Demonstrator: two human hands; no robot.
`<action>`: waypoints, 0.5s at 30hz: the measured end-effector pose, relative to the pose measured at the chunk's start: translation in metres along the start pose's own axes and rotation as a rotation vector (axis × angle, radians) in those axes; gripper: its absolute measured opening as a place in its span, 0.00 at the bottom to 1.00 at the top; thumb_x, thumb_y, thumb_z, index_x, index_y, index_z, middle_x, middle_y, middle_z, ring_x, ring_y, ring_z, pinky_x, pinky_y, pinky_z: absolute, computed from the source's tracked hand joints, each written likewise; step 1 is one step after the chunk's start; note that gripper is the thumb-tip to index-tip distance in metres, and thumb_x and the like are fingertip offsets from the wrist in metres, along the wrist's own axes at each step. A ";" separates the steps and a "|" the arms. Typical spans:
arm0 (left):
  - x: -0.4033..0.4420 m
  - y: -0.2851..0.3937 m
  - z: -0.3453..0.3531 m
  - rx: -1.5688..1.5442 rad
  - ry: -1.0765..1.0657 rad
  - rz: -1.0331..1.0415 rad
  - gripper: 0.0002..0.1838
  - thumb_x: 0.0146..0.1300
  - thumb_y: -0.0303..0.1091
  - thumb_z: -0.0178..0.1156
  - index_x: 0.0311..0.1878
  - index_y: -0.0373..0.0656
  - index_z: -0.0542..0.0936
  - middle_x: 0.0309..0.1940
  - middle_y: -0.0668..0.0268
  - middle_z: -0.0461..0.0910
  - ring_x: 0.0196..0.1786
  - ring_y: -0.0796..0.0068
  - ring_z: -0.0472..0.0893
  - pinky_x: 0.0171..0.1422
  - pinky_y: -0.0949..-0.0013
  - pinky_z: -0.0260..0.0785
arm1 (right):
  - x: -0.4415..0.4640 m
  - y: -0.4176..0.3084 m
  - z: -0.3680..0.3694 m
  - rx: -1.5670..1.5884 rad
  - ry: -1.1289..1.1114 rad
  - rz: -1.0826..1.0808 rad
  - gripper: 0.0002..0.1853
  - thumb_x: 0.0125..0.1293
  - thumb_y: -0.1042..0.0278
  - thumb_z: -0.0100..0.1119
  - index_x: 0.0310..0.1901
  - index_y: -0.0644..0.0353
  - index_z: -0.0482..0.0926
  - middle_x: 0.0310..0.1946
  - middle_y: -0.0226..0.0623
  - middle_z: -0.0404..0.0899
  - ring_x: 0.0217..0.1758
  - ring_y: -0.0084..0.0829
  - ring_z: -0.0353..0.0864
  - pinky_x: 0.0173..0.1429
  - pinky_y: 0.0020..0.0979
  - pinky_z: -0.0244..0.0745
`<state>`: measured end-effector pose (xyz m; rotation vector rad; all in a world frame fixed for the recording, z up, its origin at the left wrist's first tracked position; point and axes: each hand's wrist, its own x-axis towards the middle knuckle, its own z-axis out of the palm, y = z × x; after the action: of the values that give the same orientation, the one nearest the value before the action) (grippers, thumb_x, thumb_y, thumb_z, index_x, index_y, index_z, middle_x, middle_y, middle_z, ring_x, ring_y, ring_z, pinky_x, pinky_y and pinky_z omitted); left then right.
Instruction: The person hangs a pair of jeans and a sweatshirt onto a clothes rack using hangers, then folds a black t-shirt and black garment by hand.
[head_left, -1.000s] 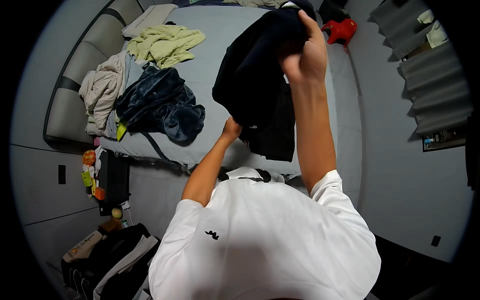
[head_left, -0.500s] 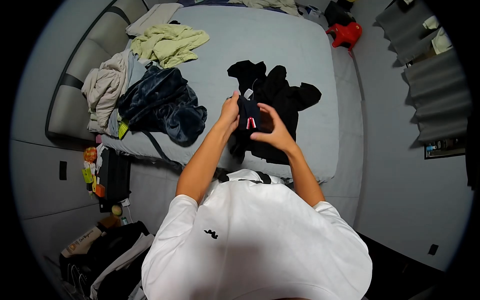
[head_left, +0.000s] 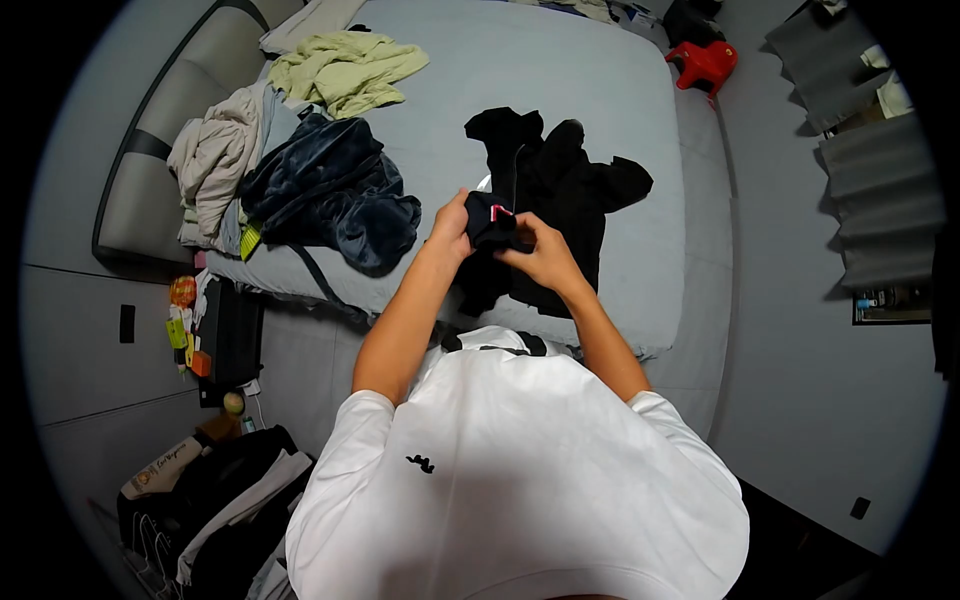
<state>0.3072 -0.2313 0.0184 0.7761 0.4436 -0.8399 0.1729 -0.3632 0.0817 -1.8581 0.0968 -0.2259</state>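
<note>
Over the near part of the bed, both hands hold a small dark navy fabric piece with a red-and-white mark [head_left: 483, 214]; its exact kind cannot be made out. My left hand [head_left: 452, 230] is closed on its left side. On its lower right edge, the fingers of my right hand [head_left: 546, 256] pinch the cloth. Behind and beneath it a black garment [head_left: 575, 215] lies spread on the bed, with sleeve-like parts pointing away. A thin cord [head_left: 516, 175] runs upward from the piece. Part of a white thing [head_left: 484, 184] peeks out behind it.
On the left of the bed [head_left: 440, 70] lie a dark blue plush blanket [head_left: 330, 195], a beige bundle [head_left: 212, 150] and a light green cloth [head_left: 345, 72]. A red stool [head_left: 703, 65] stands beyond the far right corner. Dark bags and clothes [head_left: 215, 510] sit at lower left.
The navy piece has tilted and folded, and its red-and-white mark has turned and sits higher. My right hand has gone from spread fingers to pinching its edge. The view has shifted slightly.
</note>
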 end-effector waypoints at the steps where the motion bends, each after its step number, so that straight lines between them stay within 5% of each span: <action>1: -0.006 0.001 0.000 0.046 0.025 0.009 0.24 0.78 0.52 0.44 0.48 0.39 0.77 0.37 0.59 0.83 0.36 0.62 0.86 0.41 0.56 0.84 | 0.002 0.015 0.001 -0.006 -0.041 0.157 0.10 0.59 0.73 0.72 0.38 0.67 0.80 0.33 0.32 0.85 0.39 0.22 0.83 0.47 0.25 0.76; 8: -0.025 0.023 -0.011 0.025 -0.055 -0.154 0.22 0.76 0.52 0.49 0.41 0.41 0.79 0.34 0.60 0.84 0.36 0.63 0.86 0.44 0.58 0.83 | 0.015 0.024 -0.018 0.471 0.079 0.142 0.06 0.70 0.68 0.65 0.38 0.60 0.80 0.25 0.14 0.71 0.27 0.08 0.64 0.32 0.16 0.58; 10: -0.042 0.029 -0.007 0.232 -0.029 -0.014 0.20 0.75 0.50 0.52 0.39 0.40 0.79 0.36 0.59 0.84 0.37 0.64 0.86 0.46 0.60 0.83 | 0.026 0.009 -0.025 0.492 0.191 0.090 0.07 0.73 0.65 0.61 0.40 0.60 0.79 0.26 0.13 0.70 0.27 0.09 0.61 0.33 0.17 0.56; 15: 0.014 0.048 -0.094 0.595 0.119 0.294 0.20 0.72 0.48 0.59 0.45 0.37 0.82 0.36 0.64 0.84 0.34 0.75 0.83 0.39 0.71 0.76 | 0.036 -0.017 -0.057 0.659 0.161 0.189 0.07 0.72 0.67 0.61 0.42 0.62 0.81 0.34 0.23 0.82 0.37 0.14 0.78 0.45 0.19 0.72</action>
<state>0.3490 -0.1463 -0.0310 1.4099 0.1696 -0.6516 0.1955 -0.4178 0.1172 -1.1658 0.2736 -0.2407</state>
